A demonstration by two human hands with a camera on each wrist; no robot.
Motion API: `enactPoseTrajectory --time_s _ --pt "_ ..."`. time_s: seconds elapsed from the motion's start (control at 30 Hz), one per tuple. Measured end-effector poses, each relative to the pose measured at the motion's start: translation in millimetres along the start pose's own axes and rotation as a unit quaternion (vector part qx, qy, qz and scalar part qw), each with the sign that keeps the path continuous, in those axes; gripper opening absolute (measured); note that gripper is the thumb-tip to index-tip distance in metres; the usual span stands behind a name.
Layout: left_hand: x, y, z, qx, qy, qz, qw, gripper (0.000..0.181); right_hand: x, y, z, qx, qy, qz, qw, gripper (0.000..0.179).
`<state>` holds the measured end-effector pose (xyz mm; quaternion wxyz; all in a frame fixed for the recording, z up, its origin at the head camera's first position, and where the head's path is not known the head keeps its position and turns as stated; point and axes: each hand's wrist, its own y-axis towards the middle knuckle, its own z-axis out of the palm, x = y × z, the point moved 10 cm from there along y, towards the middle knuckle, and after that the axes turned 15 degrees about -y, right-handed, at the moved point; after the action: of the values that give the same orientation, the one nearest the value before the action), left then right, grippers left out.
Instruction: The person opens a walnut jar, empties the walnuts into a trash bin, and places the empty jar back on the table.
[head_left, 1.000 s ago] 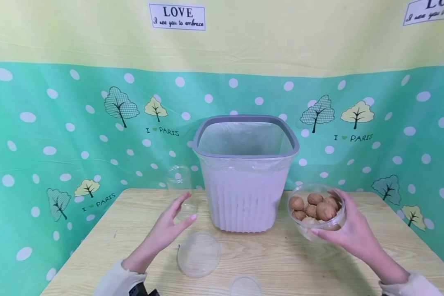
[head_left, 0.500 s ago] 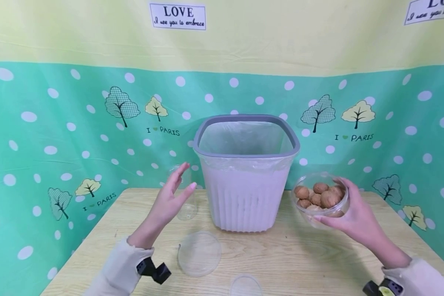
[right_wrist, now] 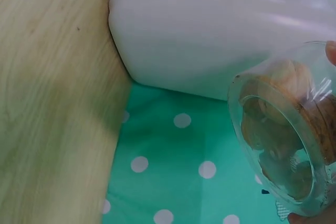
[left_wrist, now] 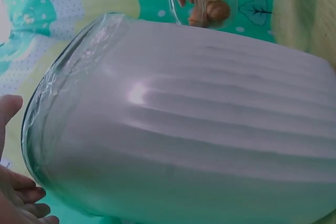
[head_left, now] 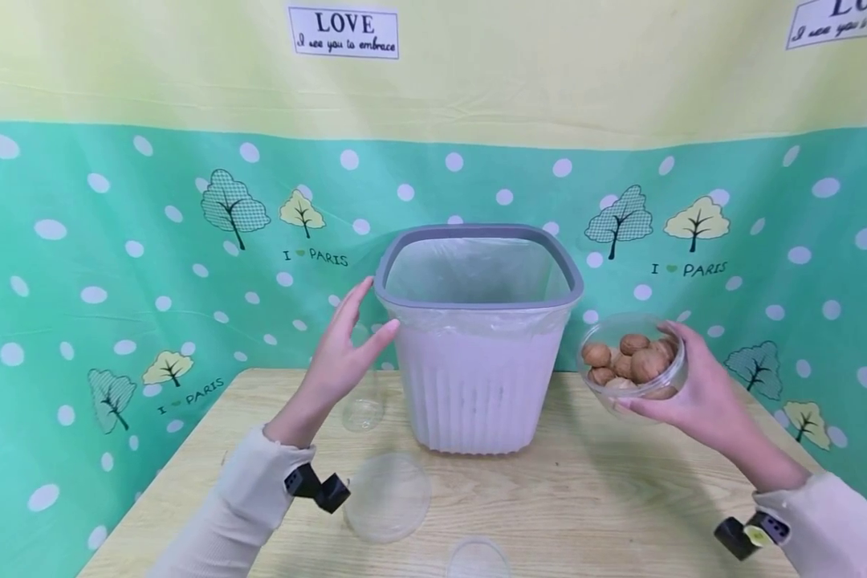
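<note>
My right hand (head_left: pixel 711 401) grips a clear plastic jar (head_left: pixel 607 323) of walnuts (head_left: pixel 649 365) above the right part of the table. The jar tilts with its mouth toward me. In the right wrist view its clear base (right_wrist: pixel 278 150) shows, walnuts behind it. My left hand (head_left: pixel 335 361) is raised at the left side of a pale trash can (head_left: pixel 477 385), thumb and fingers apart, holding nothing. Its fingertips are close to the can's grey rim (head_left: pixel 477 304); whether they touch it I cannot tell. A clear bag lines the can.
Partly hidden behind my left hand, a tall clear jar (head_left: pixel 364 414) stands on the wooden table (head_left: pixel 571 514). A large round clear lid (head_left: pixel 387 499) and a smaller clear lid (head_left: pixel 479 559) lie in front of the can. A printed curtain (head_left: pixel 116 265) hangs behind.
My left hand has risen from beside the tall clear jar to the left side of the trash can's rim. My right hand has lifted the walnut jar a little, slightly rightward.
</note>
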<state>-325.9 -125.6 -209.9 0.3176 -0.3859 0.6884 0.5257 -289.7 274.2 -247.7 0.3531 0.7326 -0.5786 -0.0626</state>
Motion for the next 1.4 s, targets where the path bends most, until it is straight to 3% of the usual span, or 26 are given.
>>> enactPoseTrajectory --time_s 0.13,0.43,0.6,0.73,0.97,1.1,1.4 --pt "3.1 9.1 0.5 -0.004 0.0 -0.016 0.9999 0.075 1 6.8 -1 0.006 0.002 -0.004 1.0 0.111" --pt "-7.0 29.2 3.3 -0.012 -0.009 -0.013 0.9998 0.075 -1 15.2 -4 0.013 -0.003 -0.007 0.9999 0.113" --pt "-8.9 38.4 7.2 -0.02 -0.023 -0.031 0.999 0.076 1 18.5 -7 0.013 -0.013 -0.009 0.9998 0.112" --pt "-8.9 43.9 10.7 -0.029 -0.009 -0.043 0.9986 0.077 3 21.3 -10 0.013 -0.023 -0.01 0.9996 0.112" --pt "-5.9 47.4 13.8 -0.035 0.009 -0.066 0.9972 0.079 7 24.7 -13 0.017 -0.026 -0.012 0.9994 0.112" --pt "-5.4 48.0 14.8 -0.037 0.0 -0.069 0.9969 0.081 8 28.9 -18 0.005 -0.019 -0.021 0.9996 0.11" --pt "-5.6 45.5 14.1 -0.034 0.024 -0.072 0.9965 0.085 9 44.5 -29 -0.017 -0.023 -0.023 0.9993 0.112"
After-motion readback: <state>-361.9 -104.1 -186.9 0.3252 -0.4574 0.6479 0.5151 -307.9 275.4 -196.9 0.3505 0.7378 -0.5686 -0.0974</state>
